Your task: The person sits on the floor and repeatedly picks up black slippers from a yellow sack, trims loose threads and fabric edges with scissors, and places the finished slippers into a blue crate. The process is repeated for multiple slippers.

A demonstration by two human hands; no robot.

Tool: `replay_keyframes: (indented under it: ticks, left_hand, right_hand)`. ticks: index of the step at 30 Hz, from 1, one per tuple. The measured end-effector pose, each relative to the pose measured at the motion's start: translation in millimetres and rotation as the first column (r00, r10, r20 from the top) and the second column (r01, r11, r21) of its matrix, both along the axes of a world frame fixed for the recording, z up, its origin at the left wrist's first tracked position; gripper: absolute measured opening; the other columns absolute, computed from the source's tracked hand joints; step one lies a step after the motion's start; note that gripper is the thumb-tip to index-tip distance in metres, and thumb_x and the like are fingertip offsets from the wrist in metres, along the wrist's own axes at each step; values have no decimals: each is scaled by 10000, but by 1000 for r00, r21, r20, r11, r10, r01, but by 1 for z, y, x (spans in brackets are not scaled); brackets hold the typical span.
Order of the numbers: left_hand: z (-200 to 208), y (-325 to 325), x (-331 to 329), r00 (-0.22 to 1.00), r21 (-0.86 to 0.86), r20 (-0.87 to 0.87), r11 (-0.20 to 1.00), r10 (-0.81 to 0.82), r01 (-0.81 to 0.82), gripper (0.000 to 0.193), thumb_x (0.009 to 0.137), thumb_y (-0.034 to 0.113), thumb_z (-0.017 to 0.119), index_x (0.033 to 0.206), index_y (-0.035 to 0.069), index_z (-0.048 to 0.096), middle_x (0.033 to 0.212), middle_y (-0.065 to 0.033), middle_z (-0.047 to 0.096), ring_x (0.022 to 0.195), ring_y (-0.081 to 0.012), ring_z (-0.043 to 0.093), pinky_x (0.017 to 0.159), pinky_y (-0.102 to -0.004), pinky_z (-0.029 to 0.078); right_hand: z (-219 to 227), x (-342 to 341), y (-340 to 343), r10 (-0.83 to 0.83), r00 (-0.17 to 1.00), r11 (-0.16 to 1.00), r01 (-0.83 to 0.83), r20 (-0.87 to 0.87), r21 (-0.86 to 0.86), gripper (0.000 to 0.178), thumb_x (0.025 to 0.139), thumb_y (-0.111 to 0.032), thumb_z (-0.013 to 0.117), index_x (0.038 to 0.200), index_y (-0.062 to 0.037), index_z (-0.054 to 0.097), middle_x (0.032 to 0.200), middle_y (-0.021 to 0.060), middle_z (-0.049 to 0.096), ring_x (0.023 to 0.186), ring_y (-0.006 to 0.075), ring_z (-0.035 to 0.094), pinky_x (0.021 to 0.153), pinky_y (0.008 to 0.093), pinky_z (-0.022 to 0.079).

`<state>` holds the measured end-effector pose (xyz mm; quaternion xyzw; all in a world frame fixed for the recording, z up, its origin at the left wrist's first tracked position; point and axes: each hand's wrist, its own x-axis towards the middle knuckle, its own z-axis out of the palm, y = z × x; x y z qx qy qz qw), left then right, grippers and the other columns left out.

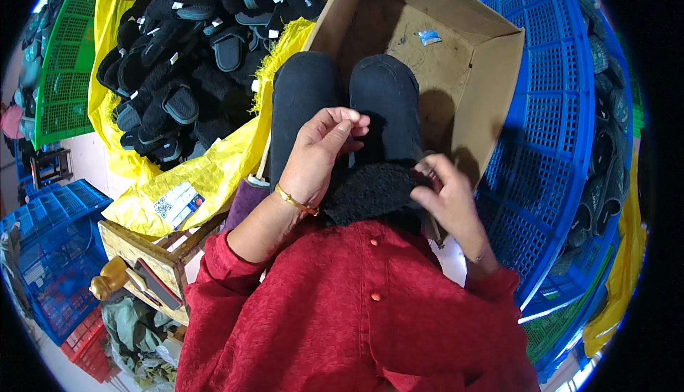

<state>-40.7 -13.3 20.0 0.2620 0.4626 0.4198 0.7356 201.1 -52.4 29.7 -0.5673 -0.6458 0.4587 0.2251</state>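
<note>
Pile: a yellow sack (206, 171) at far left lies open, heaped with black fuzzy slippers (192, 43). Going by that heap, a good many pairs seem to be waiting or already handled; which, I cannot tell.
Left hand: the left hand (313, 160) is raised over the lap, thumb and forefinger pinched together at the top, the other fingers loosely curled. Whatever it pinches is too fine to make out, perhaps a thread or a small tag. It has a gold bracelet (296, 201) at the wrist.
Slipper: one black fuzzy slipper (370, 191) rests on the lap, against the red jacket (356, 313), just below the knees in dark trousers (342, 93).
Right hand: the right hand (445, 196) closes its fingers on the slipper's right edge, steadying it.
Position: the slipper sits between the two hands, below the left grip and touching the right grip.
Box: the cardboard box (491, 85) beyond the knees shows only a small blue scrap, so nothing finished lies in it.
Crate: a blue crate (548, 121) at right stands on edge, more dark slippers behind it.
Progress: work on this slipper looks midway, I judge.
</note>
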Motion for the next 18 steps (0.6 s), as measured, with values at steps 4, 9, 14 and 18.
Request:
replay_keyframes:
  ticks: [4, 9, 14, 18]
  left_hand:
    - [12, 7, -8, 887, 363, -396, 847, -238, 389, 546, 977, 329, 541, 1402, 26, 381, 1294, -159, 543, 1191, -256, 539, 1011, -361, 418]
    - [26, 1, -15, 511, 227, -800, 630, -314, 742, 664, 825, 482, 700, 1238, -4, 517, 1076, -221, 625, 1002, -337, 624, 853, -361, 493]
    - [-6, 11, -34, 897, 132, -278, 911, -343, 390, 429, 991, 436, 487, 1099, 31, 577, 932, -25, 613, 866, -99, 579, 777, -250, 477]
    - [3, 8, -32, 985, -6, -23, 985, -171, 170, 507, 1016, 477, 387, 1158, 36, 594, 991, -29, 656, 866, -84, 621, 769, -220, 505]
  right_hand:
    - [-18, -24, -27, -293, 872, 929, 164, -392, -331, 351, 825, -140, 745, 1094, 5, 573, 931, 53, 651, 889, 107, 589, 809, 273, 478]
    - [-4, -49, -10, -439, 788, 890, 318, -431, -326, 168, 935, -171, 620, 1019, -30, 585, 824, -42, 568, 745, 29, 487, 668, 198, 423]
    - [22, -68, 23, -416, 652, 909, 284, -634, -304, 212, 1019, -240, 488, 882, -84, 532, 672, -30, 489, 530, 39, 438, 455, 192, 298]
    - [32, -78, 35, -236, 743, 971, 197, -626, -133, 118, 980, -136, 557, 921, -38, 530, 724, -19, 505, 593, 39, 461, 548, 196, 395]
